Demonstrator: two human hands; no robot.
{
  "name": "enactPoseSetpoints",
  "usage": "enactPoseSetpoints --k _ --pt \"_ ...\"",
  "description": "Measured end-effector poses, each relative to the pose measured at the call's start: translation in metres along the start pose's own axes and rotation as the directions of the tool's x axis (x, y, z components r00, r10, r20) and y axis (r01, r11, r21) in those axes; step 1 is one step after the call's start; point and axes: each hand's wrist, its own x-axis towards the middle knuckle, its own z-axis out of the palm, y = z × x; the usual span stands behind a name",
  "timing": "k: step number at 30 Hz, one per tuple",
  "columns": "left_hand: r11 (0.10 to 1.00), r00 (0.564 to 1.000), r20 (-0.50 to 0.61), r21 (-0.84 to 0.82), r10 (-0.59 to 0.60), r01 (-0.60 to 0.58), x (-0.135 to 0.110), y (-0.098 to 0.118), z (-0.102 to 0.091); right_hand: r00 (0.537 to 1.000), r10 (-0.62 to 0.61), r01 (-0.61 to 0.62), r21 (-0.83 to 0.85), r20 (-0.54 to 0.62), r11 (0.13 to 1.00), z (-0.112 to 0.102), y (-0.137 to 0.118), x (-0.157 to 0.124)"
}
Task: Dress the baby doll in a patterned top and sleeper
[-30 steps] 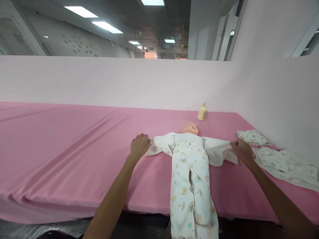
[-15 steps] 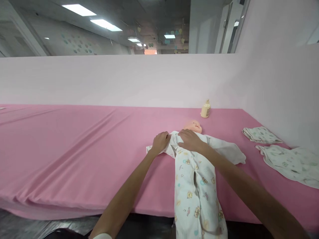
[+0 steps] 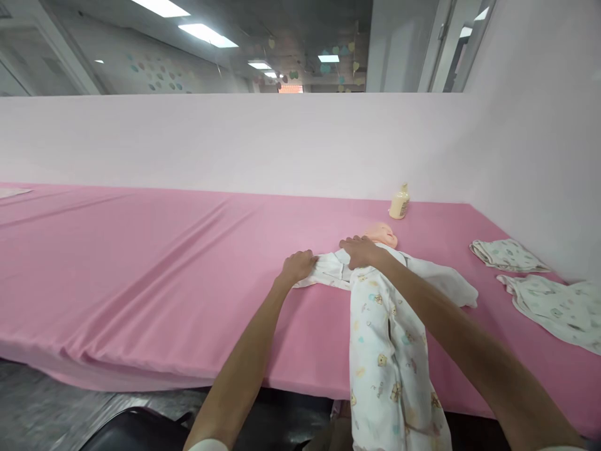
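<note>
A baby doll (image 3: pixel 381 233) lies on its back on the pink table (image 3: pixel 164 275), dressed in a white top and printed white trousers (image 3: pixel 389 351) that hang over the front edge. My left hand (image 3: pixel 297 265) is closed on the end of the doll's near sleeve (image 3: pixel 323 270), pinching the cloth. My right hand (image 3: pixel 360 250) rests fingers-down on the doll's chest and shoulder, gripping the top there. The doll's other sleeve (image 3: pixel 446 282) lies spread out to the right.
A cream bottle (image 3: pixel 399 203) stands by the pale pink back wall behind the doll. A folded printed cloth (image 3: pixel 507 255) and a spread printed garment (image 3: pixel 554 308) lie at the right. A dark chair (image 3: pixel 136 431) sits below the table's front edge.
My right hand left the far sleeve and crossed to the doll's chest. My left hand stayed on the near sleeve, which is now drawn in. The view has shifted left.
</note>
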Motion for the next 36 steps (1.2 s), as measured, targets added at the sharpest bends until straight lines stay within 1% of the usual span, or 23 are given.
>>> enactPoseSetpoints --k 2,4,6,8,10,13,15,18,21,24,27,29,32,36 --pt "0.999 0.999 0.029 -0.046 -0.025 0.026 0.001 -0.008 -0.002 1.0 0.004 -0.003 0.013 -0.016 1.0 -0.007 0.011 -0.007" --pt "0.992 0.997 0.045 -0.105 -0.058 0.062 0.001 -0.014 -0.003 0.998 0.032 -0.03 0.058 -0.049 0.998 -0.012 0.021 -0.013" --pt "0.979 0.996 0.038 -0.183 -0.085 0.091 0.0 -0.014 -0.001 0.994 0.075 -0.066 0.106 -0.083 0.992 -0.014 0.028 -0.018" --pt "0.952 0.994 0.021 -0.286 -0.103 0.105 0.0 -0.01 0.004 0.99 0.094 -0.083 0.103 -0.102 0.991 -0.014 0.03 -0.019" --pt "0.904 0.993 0.018 -0.413 -0.118 0.115 0.0 -0.002 0.01 0.99 0.083 -0.08 0.025 -0.113 0.996 -0.011 0.026 -0.016" --pt "0.79 0.99 0.06 -0.597 -0.126 0.136 -0.001 0.008 0.016 0.99 0.057 -0.071 -0.109 -0.13 0.991 -0.003 0.011 -0.005" --pt "0.707 0.989 0.098 -0.692 -0.11 0.148 -0.002 0.012 0.017 0.99 0.027 -0.047 -0.149 -0.137 0.988 0.003 -0.002 0.005" --pt "0.597 0.989 0.13 -0.789 -0.072 0.147 -0.002 0.012 0.014 0.991 -0.051 0.029 -0.174 -0.126 0.984 0.013 -0.022 0.019" --pt "0.539 0.989 0.131 -0.83 -0.064 0.145 0.0 0.008 0.013 0.988 -0.099 0.075 -0.195 -0.118 0.978 0.019 -0.035 0.026" --pt "0.548 0.984 0.106 -0.819 -0.141 0.167 0.004 -0.001 0.016 0.985 -0.098 0.068 -0.207 -0.14 0.976 0.018 -0.037 0.024" --pt "0.571 0.968 0.078 -0.794 -0.24 0.206 0.01 -0.009 0.021 0.981 -0.071 0.032 -0.21 -0.178 0.977 0.012 -0.033 0.018" --pt "0.573 0.957 0.072 -0.787 -0.282 0.228 0.013 -0.012 0.024 0.98 -0.048 0.006 -0.21 -0.194 0.978 0.008 -0.031 0.014" --pt "0.565 0.947 0.072 -0.787 -0.313 0.247 0.017 -0.014 0.028 0.975 0.001 -0.048 -0.204 -0.22 0.978 0.002 -0.028 0.009" --pt "0.558 0.946 0.083 -0.79 -0.312 0.253 0.019 -0.016 0.03 0.961 0.084 -0.135 -0.184 -0.264 0.974 -0.006 -0.027 0.003"
